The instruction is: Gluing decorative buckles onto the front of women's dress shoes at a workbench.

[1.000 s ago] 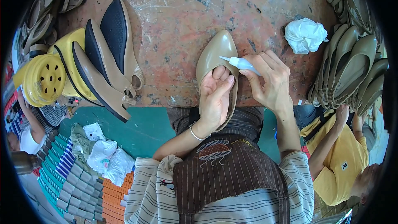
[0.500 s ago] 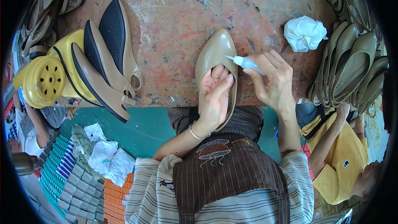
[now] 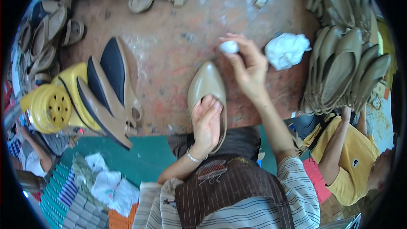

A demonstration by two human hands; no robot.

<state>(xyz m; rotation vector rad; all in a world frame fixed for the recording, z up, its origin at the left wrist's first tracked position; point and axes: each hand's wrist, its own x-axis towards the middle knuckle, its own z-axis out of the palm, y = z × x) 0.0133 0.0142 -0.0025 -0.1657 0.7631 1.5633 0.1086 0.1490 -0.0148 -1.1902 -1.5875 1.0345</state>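
Fingers of the left hand (image 3: 206, 121) are tucked inside the tan pointed shoe (image 3: 206, 91), pinning it to the worn table (image 3: 169, 46). Beyond the shoe's toe, the right hand (image 3: 248, 70) is lifted, pinching a small white wad (image 3: 229, 46) near the crumpled white cloth (image 3: 287, 50). Wiping seems paused; bringing the wad down onto the shoe calls for a steady hold.
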